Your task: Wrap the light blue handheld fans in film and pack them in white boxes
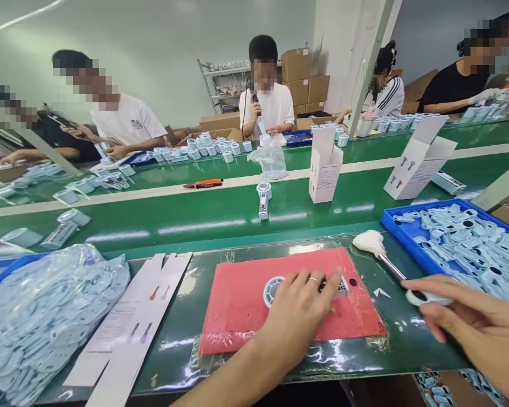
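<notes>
On the left side, a clear plastic bag [63, 316] full of pale blue pieces lies on the bench, and next to it is some flat white card [139, 316] with small printed pictures. To the right of the card there is a red mat [237, 316]. The pale blue device [273, 290] is on this mat, with its round head at the left, and the left hand [299, 299] lies over its middle. The fingers of this hand are a little bent, with a gap before the index finger, and one of them wears a ring. They touch the device from above; whether they also pinch it, I cannot tell. Near the mat's right edge is a black oval sticker [353, 282]. Beyond this edge lies a stick with a white soft head [369, 244]. Further right, the right hand [477, 319] pinches a small pale blue part [430, 298] between the thumb and the index finger. A blue tray [411, 226] of similar parts stands behind this hand.
</notes>
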Action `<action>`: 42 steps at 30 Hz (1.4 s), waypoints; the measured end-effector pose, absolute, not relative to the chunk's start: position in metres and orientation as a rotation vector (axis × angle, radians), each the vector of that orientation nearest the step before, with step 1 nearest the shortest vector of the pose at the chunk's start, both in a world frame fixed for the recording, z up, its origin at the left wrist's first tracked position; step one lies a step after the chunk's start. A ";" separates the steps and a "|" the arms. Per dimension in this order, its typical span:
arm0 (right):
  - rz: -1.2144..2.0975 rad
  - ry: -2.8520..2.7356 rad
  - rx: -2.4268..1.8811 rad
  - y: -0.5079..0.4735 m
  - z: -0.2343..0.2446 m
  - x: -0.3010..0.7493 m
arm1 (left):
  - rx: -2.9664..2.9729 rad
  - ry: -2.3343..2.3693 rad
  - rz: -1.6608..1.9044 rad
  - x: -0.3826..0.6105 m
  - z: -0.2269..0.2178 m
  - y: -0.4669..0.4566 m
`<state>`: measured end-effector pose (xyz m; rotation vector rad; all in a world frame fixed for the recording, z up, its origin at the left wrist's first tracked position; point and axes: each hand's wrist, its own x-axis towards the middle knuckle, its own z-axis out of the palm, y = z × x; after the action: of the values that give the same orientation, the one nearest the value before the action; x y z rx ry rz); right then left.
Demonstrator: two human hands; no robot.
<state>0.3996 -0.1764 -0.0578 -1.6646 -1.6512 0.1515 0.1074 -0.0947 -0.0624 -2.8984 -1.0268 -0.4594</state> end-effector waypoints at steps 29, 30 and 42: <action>0.604 -2.488 -0.968 -0.089 -0.055 0.294 | -3.161 -1.332 -1.294 0.042 -0.097 -0.095; 0.619 -2.482 -0.992 -0.088 -0.054 0.294 | -3.164 -1.328 -1.289 0.041 -0.096 -0.095; 1.029 -2.230 -1.326 -0.097 -0.061 0.296 | -3.081 -1.200 -1.178 0.036 -0.096 -0.099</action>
<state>0.2955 -0.0966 -0.0609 -1.3261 -2.2298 1.0294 0.0365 -0.0988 -0.0959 -3.0811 -1.1998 -1.1780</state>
